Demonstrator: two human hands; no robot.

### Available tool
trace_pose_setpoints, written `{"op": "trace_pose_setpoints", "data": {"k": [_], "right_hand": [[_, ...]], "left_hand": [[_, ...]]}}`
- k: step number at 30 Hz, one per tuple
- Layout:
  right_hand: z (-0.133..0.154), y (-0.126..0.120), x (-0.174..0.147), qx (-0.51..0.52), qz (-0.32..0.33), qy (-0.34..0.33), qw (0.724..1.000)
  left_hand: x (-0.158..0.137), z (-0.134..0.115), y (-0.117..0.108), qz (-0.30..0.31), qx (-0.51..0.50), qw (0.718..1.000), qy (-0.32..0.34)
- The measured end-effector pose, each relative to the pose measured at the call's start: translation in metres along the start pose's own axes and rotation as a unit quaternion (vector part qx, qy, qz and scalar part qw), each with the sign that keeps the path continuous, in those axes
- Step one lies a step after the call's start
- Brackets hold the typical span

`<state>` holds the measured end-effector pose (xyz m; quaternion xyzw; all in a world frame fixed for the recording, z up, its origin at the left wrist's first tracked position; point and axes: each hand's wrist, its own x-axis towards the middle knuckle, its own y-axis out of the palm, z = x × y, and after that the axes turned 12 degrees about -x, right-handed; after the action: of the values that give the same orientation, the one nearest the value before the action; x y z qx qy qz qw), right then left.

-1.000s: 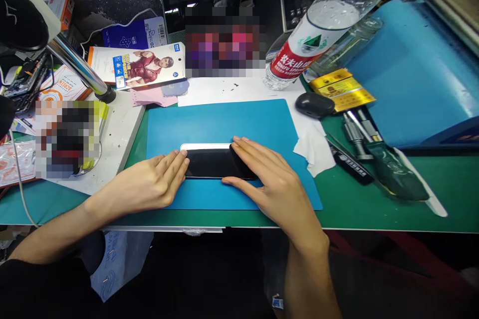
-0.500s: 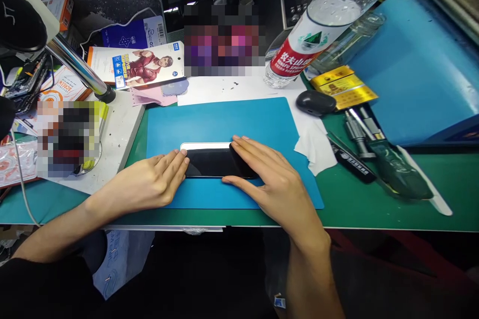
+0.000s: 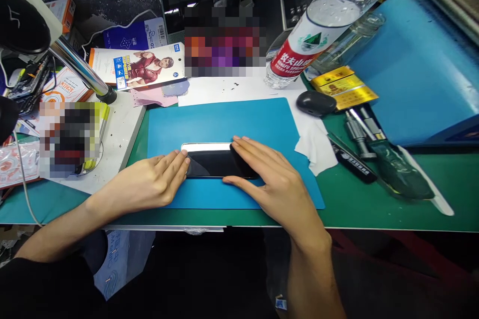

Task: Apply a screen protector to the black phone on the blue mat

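A black smartphone (image 3: 213, 163) lies flat on the blue mat (image 3: 217, 119), its long side running left to right and a bright white strip along its far edge. At its left end, my left hand (image 3: 159, 177) has its fingers pressed together, the tips against the phone's corner and edge. My right hand (image 3: 273, 179) grips the other end, thumb along the near edge and fingers over the far edge. That hand covers the phone's right end.
Right of the mat are a crumpled white tissue (image 3: 317, 149), a black mouse (image 3: 316, 103), a yellow box (image 3: 342, 87) and a green-handled tool (image 3: 402, 172). Behind stands a water bottle (image 3: 299, 50). A lamp post (image 3: 80, 70) and packaging boxes (image 3: 145, 67) occupy the left and back.
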<state>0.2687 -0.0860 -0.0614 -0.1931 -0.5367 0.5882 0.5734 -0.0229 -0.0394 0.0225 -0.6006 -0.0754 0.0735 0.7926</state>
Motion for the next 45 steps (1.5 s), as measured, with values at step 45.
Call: {"op": "trace_pose_setpoints", "data": {"k": [45], "right_hand": [[0.0008,-0.0004,0.0007,-0.002,-0.003,-0.005,1.000]], "left_hand": [[0.0014,0.0035,-0.0059,-0.018,-0.006,1.000,0.003]]}}
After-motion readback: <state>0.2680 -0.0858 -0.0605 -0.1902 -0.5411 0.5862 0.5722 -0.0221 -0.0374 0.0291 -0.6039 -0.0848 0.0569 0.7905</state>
